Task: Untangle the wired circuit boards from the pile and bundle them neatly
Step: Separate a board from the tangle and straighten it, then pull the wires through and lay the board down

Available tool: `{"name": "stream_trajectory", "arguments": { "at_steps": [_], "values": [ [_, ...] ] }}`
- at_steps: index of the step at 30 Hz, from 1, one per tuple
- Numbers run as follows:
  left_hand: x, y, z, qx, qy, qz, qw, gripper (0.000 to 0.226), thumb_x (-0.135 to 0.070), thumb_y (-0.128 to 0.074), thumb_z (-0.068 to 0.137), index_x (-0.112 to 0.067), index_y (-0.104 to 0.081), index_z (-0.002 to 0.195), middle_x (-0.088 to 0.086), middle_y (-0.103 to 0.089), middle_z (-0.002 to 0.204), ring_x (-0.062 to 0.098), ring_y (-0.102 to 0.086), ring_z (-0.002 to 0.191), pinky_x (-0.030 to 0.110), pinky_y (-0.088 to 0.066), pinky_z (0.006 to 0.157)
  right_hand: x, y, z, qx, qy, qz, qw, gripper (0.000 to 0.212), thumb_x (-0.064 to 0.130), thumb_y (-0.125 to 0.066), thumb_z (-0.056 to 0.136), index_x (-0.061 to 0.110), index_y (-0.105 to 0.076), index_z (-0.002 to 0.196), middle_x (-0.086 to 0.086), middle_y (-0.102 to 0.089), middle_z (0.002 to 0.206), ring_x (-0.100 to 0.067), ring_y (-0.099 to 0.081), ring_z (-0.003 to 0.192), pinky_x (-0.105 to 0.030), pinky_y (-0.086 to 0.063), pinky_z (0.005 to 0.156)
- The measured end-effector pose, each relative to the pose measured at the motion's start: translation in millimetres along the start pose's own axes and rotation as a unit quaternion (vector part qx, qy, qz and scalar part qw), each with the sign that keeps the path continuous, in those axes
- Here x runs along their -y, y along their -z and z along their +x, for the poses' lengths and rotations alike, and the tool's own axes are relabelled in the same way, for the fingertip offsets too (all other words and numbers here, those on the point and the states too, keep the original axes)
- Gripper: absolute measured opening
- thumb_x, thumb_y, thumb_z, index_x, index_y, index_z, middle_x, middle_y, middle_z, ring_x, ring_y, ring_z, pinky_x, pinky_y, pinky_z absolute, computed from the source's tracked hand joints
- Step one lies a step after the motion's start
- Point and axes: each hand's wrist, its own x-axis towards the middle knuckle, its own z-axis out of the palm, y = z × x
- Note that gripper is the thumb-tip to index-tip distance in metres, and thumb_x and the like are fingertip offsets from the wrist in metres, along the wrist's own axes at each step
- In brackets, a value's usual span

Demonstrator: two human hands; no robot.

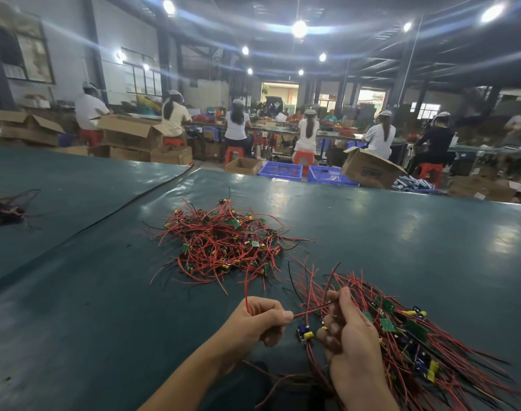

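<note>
Red wire (308, 312) runs straight between my two hands. My left hand (257, 321) has it curled into the fist, thumb pressed to forefinger to pinch it. Its far end disappears under the fingers of my right hand (354, 342), which are wrapped round the stems of the bundle (407, 336), boards and leads fanning out to my right over the green table mat (401, 232). A little board (303, 333) with blue and yellow parts hangs just below the wire, between my hands. The pile (223, 244) lies farther out on the mat, apart from the bundle, a thick knot of red and black leads. The danger I see is in the pull: if this lead is looped through others inside my right fist, a hard tug could tear it from its solder joint or drag the gathered stems crooked. My right grip looks full, too, and if I loosen it to free the wire the fan may spill. Stray ends of the bundle point toward the pile, where they could snag.
</note>
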Motion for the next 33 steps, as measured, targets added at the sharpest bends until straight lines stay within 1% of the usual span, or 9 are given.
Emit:
{"name": "stream_trajectory", "arguments": {
  "at_steps": [6,8,10,12,15,19,25,29,33],
  "values": [
    [13.3,-2.3,0.2,-0.056,0.011,-0.034,0.998,0.03,-0.037,-0.071,0.07,-0.02,-0.057,0.049,-0.003,-0.048,0.046,0.009,-0.041,0.042,0.022,-0.032,0.051,-9.7,-4.4,-5.1,0.018,0.036,-0.088,0.995,0.031,0.04,-0.062,0.08,0.014,-0.078,0.075,0.005,-0.049,0.056,-0.005,-0.035,0.039,-0.02,-0.032,0.036],
    [16.3,-3.1,1.1,-0.069,0.015,-0.04,0.997,0.029,-0.033,-0.071,0.074,-0.019,-0.059,0.051,-0.002,-0.05,0.048,0.009,-0.042,0.044,0.02,-0.034,0.05,-16.8,-8.1,-9.3,0.061,0.053,-0.191,0.978,0.022,0.042,-0.066,0.078,0.025,-0.08,0.074,0.007,-0.06,0.054,-0.01,-0.054,0.048,-0.025,-0.047,0.05],
    [17.2,-2.9,1.2,-0.07,0.02,-0.046,0.996,0.025,-0.03,-0.069,0.075,-0.016,-0.062,0.056,0.0,-0.053,0.053,0.009,-0.044,0.047,0.02,-0.037,0.051,-22.6,-13.8,-13.2,0.101,0.057,-0.225,0.968,0.02,0.035,-0.066,0.083,0.029,-0.08,0.07,0.0,-0.074,0.067,-0.017,-0.072,0.067,-0.025,-0.057,0.062],
    [16.4,-2.0,0.9,-0.068,0.026,-0.045,0.996,0.024,-0.029,-0.068,0.076,-0.014,-0.063,0.058,0.0,-0.055,0.054,0.009,-0.045,0.049,0.02,-0.038,0.052,-24.6,-17.4,-16.0,0.108,0.049,-0.222,0.968,0.023,0.032,-0.065,0.085,0.027,-0.08,0.068,-0.007,-0.075,0.071,-0.017,-0.074,0.07,-0.022,-0.057,0.059],
    [11.3,-2.2,1.0,-0.049,0.02,-0.017,0.998,0.029,-0.036,-0.07,0.072,-0.019,-0.06,0.052,-0.001,-0.052,0.049,0.009,-0.044,0.045,0.019,-0.035,0.051,-17.5,-14.8,-14.8,0.061,0.042,-0.168,0.983,0.023,0.035,-0.066,0.079,0.018,-0.08,0.071,-0.007,-0.072,0.067,-0.02,-0.067,0.058,-0.027,-0.054,0.055],
    [4.4,0.2,1.1,-0.028,0.015,0.001,0.999,0.028,-0.038,-0.07,0.068,-0.019,-0.058,0.051,0.0,-0.051,0.05,0.008,-0.044,0.045,0.016,-0.036,0.051,1.1,1.5,-4.1,-0.011,0.011,-0.041,0.999,0.031,0.037,-0.066,0.074,0.008,-0.077,0.075,0.005,-0.05,0.051,-0.004,-0.035,0.037,-0.016,-0.03,0.034],
    [3.4,2.0,0.2,-0.036,0.047,-0.037,0.998,0.029,-0.034,-0.075,0.072,-0.018,-0.06,0.053,0.0,-0.049,0.048,0.01,-0.043,0.045,0.021,-0.035,0.054,8.9,1.6,-3.3,0.021,0.002,0.016,1.0,0.033,0.035,-0.059,0.082,0.004,-0.07,0.084,0.006,-0.042,0.052,-0.003,-0.03,0.037,-0.015,-0.025,0.032],
    [3.3,4.1,1.1,-0.087,0.091,-0.149,0.981,0.019,-0.025,-0.081,0.067,-0.009,-0.07,0.07,0.003,-0.055,0.055,0.012,-0.049,0.045,0.022,-0.042,0.048,12.2,-0.8,-5.2,0.061,-0.003,0.049,0.997,0.035,0.04,-0.057,0.077,0.006,-0.064,0.078,0.005,-0.041,0.051,-0.003,-0.029,0.035,-0.016,-0.024,0.029],
    [1.8,6.9,1.9,-0.136,0.129,-0.194,0.963,0.042,-0.028,-0.084,0.059,-0.009,-0.072,0.094,0.005,-0.064,0.068,0.012,-0.057,0.051,0.022,-0.05,0.049,15.1,-1.2,-7.0,0.064,0.001,0.065,0.996,0.039,0.046,-0.054,0.081,0.013,-0.067,0.065,0.005,-0.04,0.052,-0.006,-0.031,0.04,-0.017,-0.026,0.033]
  ]
}}
